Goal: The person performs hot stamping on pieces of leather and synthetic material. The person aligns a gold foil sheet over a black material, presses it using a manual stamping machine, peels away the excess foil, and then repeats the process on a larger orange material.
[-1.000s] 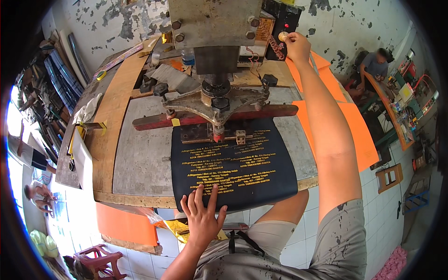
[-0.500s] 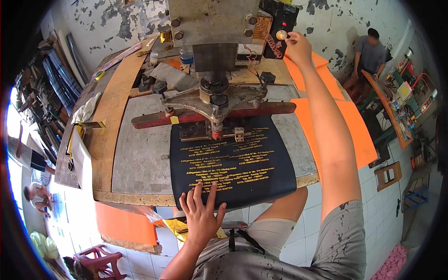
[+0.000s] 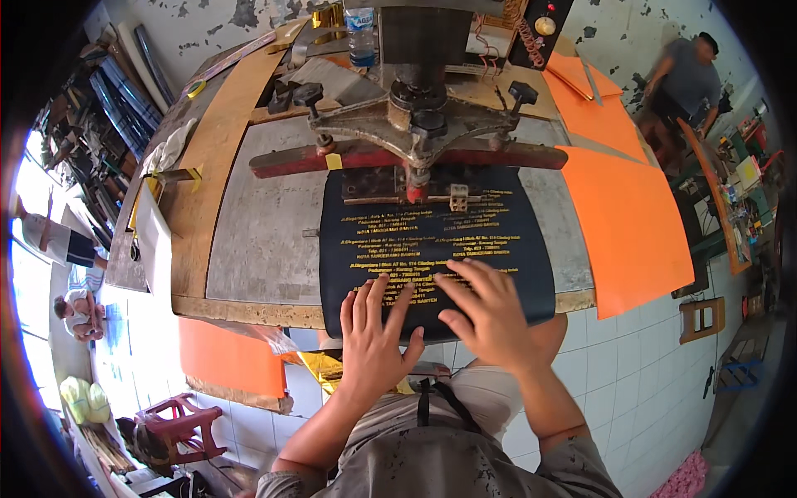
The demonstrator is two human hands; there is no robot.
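Note:
A black sheet (image 3: 515, 241) with several blocks of gold lettering lies on the grey metal bed (image 3: 266, 224) and hangs over its front edge. My left hand (image 3: 374, 340) rests on the sheet's near left part, fingers spread. Beside it my right hand (image 3: 490, 315) is over the near right part, its fingers apart and holding nothing. Just beyond my hands stands a press head with a star-shaped metal bracket (image 3: 419, 124) and a red crossbar (image 3: 365, 155). Beneath the crossbar, a dark block with a metal bar (image 3: 390, 199) covers the sheet's far end.
Orange sheets (image 3: 627, 241) lie along the table's right side. A round knob (image 3: 545, 26) sits on the control panel at the back. A water bottle (image 3: 360, 37) stands behind the press. Gold foil (image 3: 320, 371) hangs below the front edge. Another person (image 3: 685, 83) is at the far right.
My right hand has come down from the knob on the panel to the black sheet. My left hand stays on the sheet. The view has shifted, and the person at right has moved.

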